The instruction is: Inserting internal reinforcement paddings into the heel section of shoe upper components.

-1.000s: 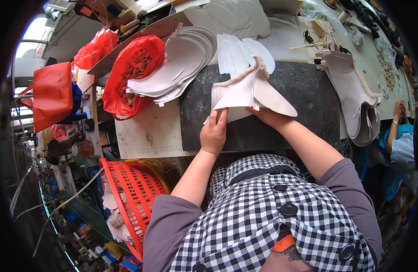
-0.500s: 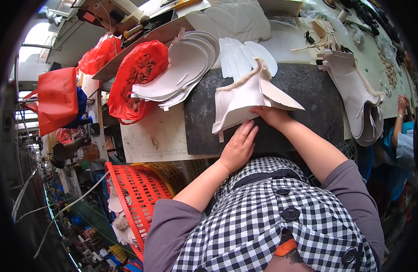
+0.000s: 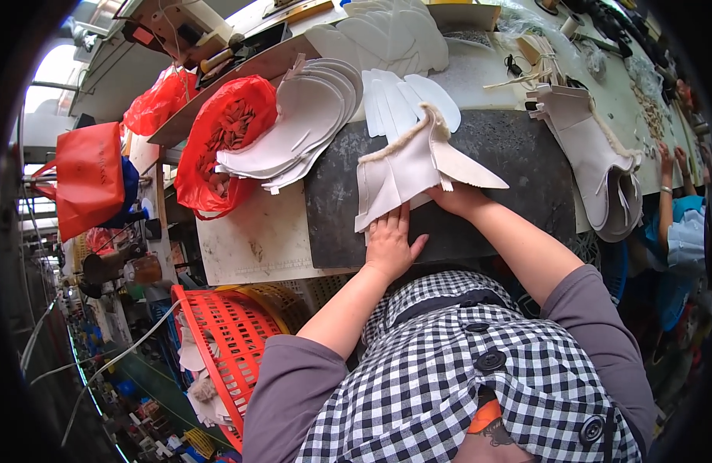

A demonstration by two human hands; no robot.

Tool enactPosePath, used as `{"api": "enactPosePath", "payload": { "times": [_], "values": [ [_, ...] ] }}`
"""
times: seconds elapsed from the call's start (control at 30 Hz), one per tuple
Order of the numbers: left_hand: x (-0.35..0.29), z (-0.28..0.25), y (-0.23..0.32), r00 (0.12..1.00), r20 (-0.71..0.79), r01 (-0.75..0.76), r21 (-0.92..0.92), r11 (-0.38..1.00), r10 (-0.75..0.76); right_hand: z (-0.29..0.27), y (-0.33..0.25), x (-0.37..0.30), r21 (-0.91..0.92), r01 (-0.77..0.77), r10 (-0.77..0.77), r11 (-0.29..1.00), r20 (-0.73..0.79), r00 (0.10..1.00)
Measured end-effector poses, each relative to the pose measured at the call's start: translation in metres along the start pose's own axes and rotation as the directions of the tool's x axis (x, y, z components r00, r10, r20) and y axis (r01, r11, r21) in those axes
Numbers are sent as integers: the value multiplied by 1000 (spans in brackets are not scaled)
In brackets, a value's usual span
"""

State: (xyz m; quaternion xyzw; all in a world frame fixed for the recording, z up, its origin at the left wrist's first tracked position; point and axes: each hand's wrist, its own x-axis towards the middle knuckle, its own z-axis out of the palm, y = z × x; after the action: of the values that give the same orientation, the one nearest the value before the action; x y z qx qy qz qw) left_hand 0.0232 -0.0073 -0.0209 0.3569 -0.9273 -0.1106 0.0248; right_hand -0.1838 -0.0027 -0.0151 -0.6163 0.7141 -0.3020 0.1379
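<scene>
A pale boot upper [image 3: 398,184] with a fluffy fleece edge lies on a dark work mat [image 3: 518,158] in front of me. My left hand [image 3: 391,245] rests flat at its near left edge, fingers stretched out and thumb apart, fingertips touching the piece. At the near right side, my right hand [image 3: 458,199] holds the upper by its lower edge; its fingertips are hidden behind the material. A pointed flap of the upper sticks out to the right above that hand. Just beyond the upper lie several white curved pieces [image 3: 391,104].
Stacked pale cut pieces [image 3: 313,104] lean over a red plastic bag [image 3: 188,174] of small brown bits at left. Another boot upper [image 3: 576,143] lies at right. A red basket [image 3: 236,332] holding pieces stands below the table edge. Another person's hands [image 3: 666,162] show at far right.
My left hand has shifted left and flattened, its thumb spreading out. The upper's near edge now lies flatter, and my right thumb no longer shows on top. The whole view has shifted slightly.
</scene>
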Motion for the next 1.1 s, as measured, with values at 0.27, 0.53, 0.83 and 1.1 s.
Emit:
{"api": "enactPosePath", "payload": {
  "times": [0.27,0.53,0.83,1.1],
  "values": [
    [3,-14,-1,999,-17,-31,5,999,31,-11,21,3,108,-7,-21,994,260,965],
    [17,-29,12,995,97,-21,92,996,12,-44,23,-33,-139,70,-33,988,253,967],
    [8,-41,23,979,-62,-182,141,973,192,-117,-80,-31,-221,518,-536,826,-28,844],
    [50,-68,8,963,-214,-189,-116,975,161,-92,-68,12,-269,544,-467,795,302,831]
  ]
}}
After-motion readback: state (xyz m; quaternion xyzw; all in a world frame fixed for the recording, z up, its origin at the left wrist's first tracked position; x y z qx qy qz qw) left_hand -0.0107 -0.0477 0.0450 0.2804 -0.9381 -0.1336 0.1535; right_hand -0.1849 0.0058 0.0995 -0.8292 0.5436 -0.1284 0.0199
